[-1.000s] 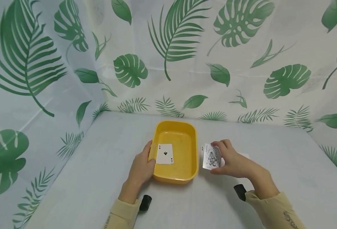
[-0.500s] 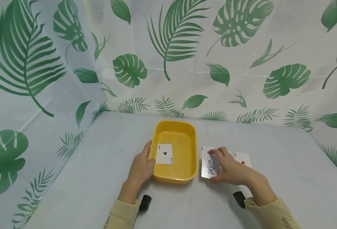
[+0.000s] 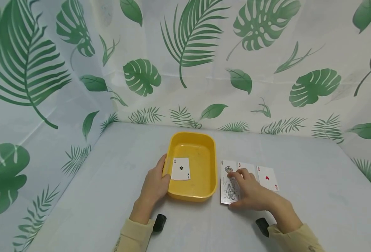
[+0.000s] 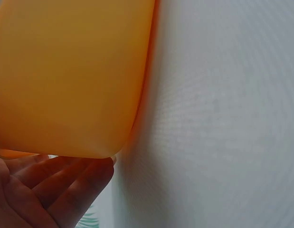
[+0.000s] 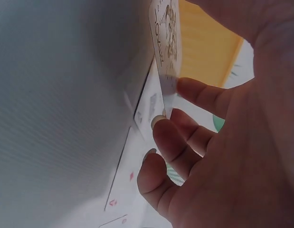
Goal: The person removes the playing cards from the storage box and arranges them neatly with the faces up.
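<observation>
My left hand [image 3: 155,185] grips the left wall of a yellow plastic basin [image 3: 204,190], thumb at the rim; in the left wrist view the fingers [image 4: 82,190] lie against its outside. Inside, at the left, an ace of clubs [image 3: 180,168] lies face up. To the right of the basin, my right hand [image 3: 253,192] pinches a joker card [image 3: 229,190] between fingers and thumb. That joker overlaps the lower part of an ace of spades [image 3: 228,166]. The right wrist view shows the joker [image 5: 168,42] tilted, its edge close over the cards.
Right of the ace of spades, another ace [image 3: 246,166] lies partly hidden by my right hand, then an ace of hearts [image 3: 266,177]. The cards lie in a row on the white-covered table [image 3: 191,227]. A leaf-printed cloth [image 3: 204,80] stands behind as a wall.
My right hand has brought the joker down and toward me, uncovering the ace of spades' top and the ace of hearts. The left hand and the basin stay in place.
</observation>
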